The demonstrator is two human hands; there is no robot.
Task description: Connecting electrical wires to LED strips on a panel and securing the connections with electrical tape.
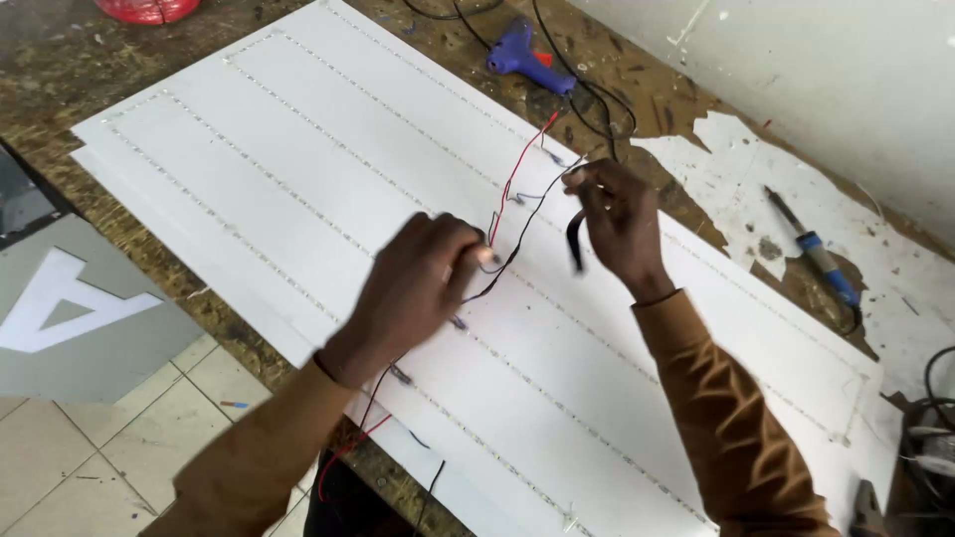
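My left hand (418, 283) pinches the red and black wires (512, 214) at its fingertips, and my right hand (617, 224) closes on their far stretch plus a black strap, so they hang taut between. They run slantwise above the white panel (298, 149). Beyond my right knuckles lie a glue gun (527, 55) and soldering iron (816, 254).
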